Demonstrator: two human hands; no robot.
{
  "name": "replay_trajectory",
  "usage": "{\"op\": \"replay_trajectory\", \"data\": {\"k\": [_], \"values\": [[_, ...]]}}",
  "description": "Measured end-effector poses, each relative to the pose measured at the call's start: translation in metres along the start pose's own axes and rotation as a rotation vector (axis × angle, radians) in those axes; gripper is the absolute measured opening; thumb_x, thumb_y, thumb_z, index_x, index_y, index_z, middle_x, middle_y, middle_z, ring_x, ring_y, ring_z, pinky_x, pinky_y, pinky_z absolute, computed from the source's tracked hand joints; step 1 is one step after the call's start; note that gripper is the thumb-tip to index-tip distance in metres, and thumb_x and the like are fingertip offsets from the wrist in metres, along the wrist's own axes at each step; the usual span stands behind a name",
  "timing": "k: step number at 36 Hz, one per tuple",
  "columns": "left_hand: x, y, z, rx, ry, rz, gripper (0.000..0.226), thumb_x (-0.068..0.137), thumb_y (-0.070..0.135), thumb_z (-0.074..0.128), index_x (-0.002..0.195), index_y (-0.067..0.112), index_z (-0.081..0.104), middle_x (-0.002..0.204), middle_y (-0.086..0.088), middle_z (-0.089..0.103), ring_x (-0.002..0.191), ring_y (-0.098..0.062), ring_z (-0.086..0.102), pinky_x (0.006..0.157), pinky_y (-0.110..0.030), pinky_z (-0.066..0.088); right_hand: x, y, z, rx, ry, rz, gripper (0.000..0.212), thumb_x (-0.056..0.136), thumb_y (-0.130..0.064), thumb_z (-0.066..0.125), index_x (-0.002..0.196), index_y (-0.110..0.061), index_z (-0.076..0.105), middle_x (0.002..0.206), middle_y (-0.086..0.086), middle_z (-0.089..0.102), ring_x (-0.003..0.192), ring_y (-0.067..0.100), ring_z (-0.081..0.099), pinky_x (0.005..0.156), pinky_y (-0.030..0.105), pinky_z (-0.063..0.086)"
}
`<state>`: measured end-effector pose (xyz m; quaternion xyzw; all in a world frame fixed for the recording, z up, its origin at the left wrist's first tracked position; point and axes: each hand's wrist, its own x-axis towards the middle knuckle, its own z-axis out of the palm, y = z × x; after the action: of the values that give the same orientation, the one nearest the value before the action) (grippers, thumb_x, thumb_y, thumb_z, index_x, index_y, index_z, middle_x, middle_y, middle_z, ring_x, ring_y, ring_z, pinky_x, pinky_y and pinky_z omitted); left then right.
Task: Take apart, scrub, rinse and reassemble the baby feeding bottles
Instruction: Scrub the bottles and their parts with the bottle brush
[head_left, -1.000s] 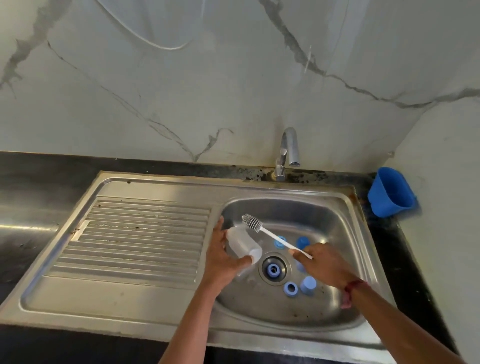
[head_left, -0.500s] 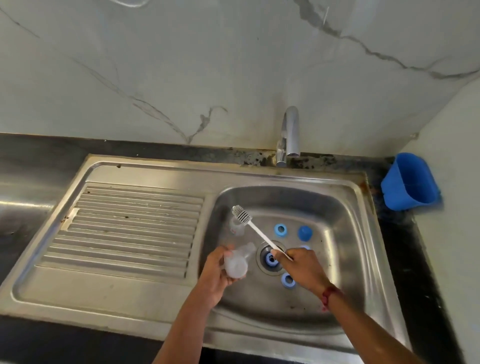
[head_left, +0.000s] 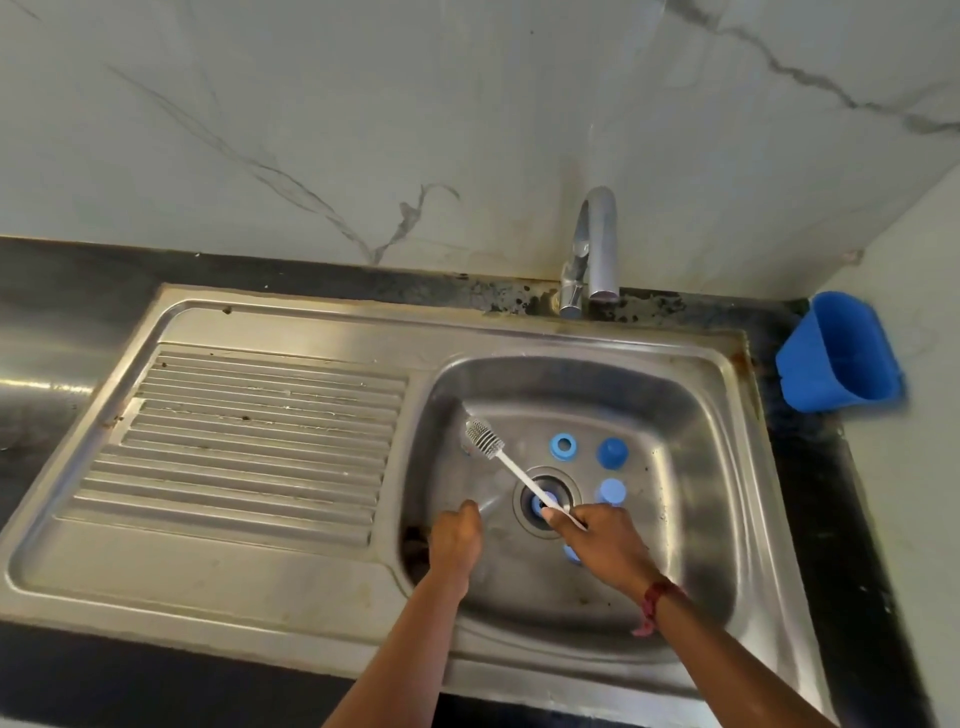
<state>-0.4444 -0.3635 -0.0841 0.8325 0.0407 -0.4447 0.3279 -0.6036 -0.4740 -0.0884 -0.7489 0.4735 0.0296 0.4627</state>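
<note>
My left hand (head_left: 457, 540) is low in the sink basin (head_left: 691, 467), its fingers curled round a clear baby bottle (head_left: 491, 506) that shows only as a faint blur past my knuckles. In my right hand (head_left: 602, 540) I grip the white handle of a bottle brush (head_left: 484, 436), whose grey head points up-left, outside the bottle. A second clear piece (head_left: 464, 444) stands behind the brush head. Blue bottle parts lie on the basin floor: a ring (head_left: 563, 447), a dark cap (head_left: 613, 452), a pale cap (head_left: 613, 491), a ring in the drain (head_left: 535, 504), and a piece (head_left: 571, 555) half hidden under my right hand.
The tap (head_left: 597, 249) stands behind the basin with no water running. A ribbed steel drainboard (head_left: 249, 441) lies to the left. A blue plastic cup (head_left: 841, 358) leans in the right corner on the black counter (head_left: 78, 280).
My left hand has come down and toward me with the bottle, deeper into the basin. My right hand and the brush shifted left over the drain. The view tilted down.
</note>
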Motion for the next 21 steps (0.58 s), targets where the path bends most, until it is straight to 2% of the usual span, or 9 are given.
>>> {"op": "replay_trajectory", "data": {"k": [3, 5, 7, 9, 12, 15, 17, 21], "values": [[0.002, 0.000, 0.000, 0.060, 0.004, 0.018, 0.043, 0.100, 0.028, 0.043, 0.110, -0.008, 0.065, 0.100, -0.019, 0.061, 0.098, -0.037, 0.055, 0.083, -0.035, 0.041, 0.000, -0.001, -0.002, 0.008, -0.003, -0.002, 0.068, 0.076, -0.083, 0.043, 0.052, -0.019, 0.043, 0.052, 0.004, 0.050, 0.051, 0.010, 0.045, 0.056, 0.035, 0.041], [0.000, -0.001, 0.001, 0.116, 0.018, 0.029, 0.044, 0.097, 0.032, 0.045, 0.106, -0.005, 0.066, 0.105, -0.021, 0.065, 0.095, -0.037, 0.056, 0.081, -0.035, 0.043, 0.001, 0.000, -0.002, 0.013, -0.011, -0.004, 0.066, 0.077, -0.081, 0.044, 0.053, -0.019, 0.044, 0.053, 0.006, 0.052, 0.051, 0.011, 0.046, 0.056, 0.034, 0.040], [-0.001, -0.002, 0.003, 0.259, 0.070, 0.055, 0.045, 0.094, 0.037, 0.049, 0.110, -0.002, 0.066, 0.115, -0.025, 0.063, 0.101, -0.039, 0.056, 0.085, -0.036, 0.046, 0.002, 0.000, -0.002, 0.000, -0.009, -0.004, 0.063, 0.081, -0.076, 0.047, 0.053, -0.020, 0.043, 0.052, 0.005, 0.050, 0.050, 0.011, 0.045, 0.056, 0.034, 0.039], [-0.003, -0.002, 0.006, 0.455, 0.142, 0.074, 0.046, 0.091, 0.039, 0.051, 0.118, 0.005, 0.063, 0.125, -0.022, 0.052, 0.111, -0.040, 0.052, 0.091, -0.038, 0.044, 0.003, 0.000, -0.004, -0.011, 0.001, -0.005, 0.060, 0.085, -0.070, 0.051, 0.053, -0.020, 0.039, 0.050, -0.002, 0.043, 0.051, 0.010, 0.041, 0.056, 0.033, 0.038], [-0.003, -0.003, 0.012, 0.603, 0.169, 0.165, 0.037, 0.085, 0.030, 0.054, 0.115, 0.011, 0.064, 0.122, -0.013, 0.053, 0.110, -0.035, 0.056, 0.090, -0.038, 0.047, 0.002, -0.003, -0.006, -0.005, 0.012, -0.006, 0.058, 0.086, -0.065, 0.054, 0.053, -0.020, 0.037, 0.049, -0.005, 0.040, 0.050, 0.009, 0.038, 0.056, 0.031, 0.037], [-0.001, -0.005, 0.020, 0.650, 0.122, 0.331, 0.024, 0.081, 0.017, 0.055, 0.099, 0.014, 0.070, 0.104, -0.006, 0.068, 0.094, -0.028, 0.065, 0.076, -0.032, 0.054, -0.002, -0.007, -0.010, 0.009, 0.025, 0.003, 0.058, 0.091, -0.057, 0.056, 0.050, -0.021, 0.037, 0.042, -0.009, 0.041, 0.044, 0.005, 0.039, 0.053, 0.020, 0.033], [0.000, -0.006, 0.027, 0.715, 0.065, 0.450, 0.020, 0.082, 0.014, 0.056, 0.095, 0.016, 0.072, 0.099, -0.002, 0.072, 0.089, -0.023, 0.067, 0.077, -0.032, 0.056, -0.003, -0.008, -0.012, 0.012, 0.033, 0.010, 0.058, 0.092, -0.055, 0.056, 0.050, -0.021, 0.037, 0.039, -0.011, 0.042, 0.042, 0.004, 0.041, 0.050, 0.015, 0.032], [0.002, -0.004, 0.048, 0.883, -0.053, 0.635, 0.024, 0.088, 0.013, 0.062, 0.111, 0.016, 0.070, 0.111, -0.003, 0.068, 0.100, -0.020, 0.065, 0.084, -0.031, 0.055, 0.001, -0.004, -0.015, -0.012, 0.045, 0.020, 0.057, 0.093, -0.053, 0.056, 0.050, -0.021, 0.038, 0.041, -0.009, 0.040, 0.042, 0.005, 0.038, 0.050, 0.018, 0.032]]}}
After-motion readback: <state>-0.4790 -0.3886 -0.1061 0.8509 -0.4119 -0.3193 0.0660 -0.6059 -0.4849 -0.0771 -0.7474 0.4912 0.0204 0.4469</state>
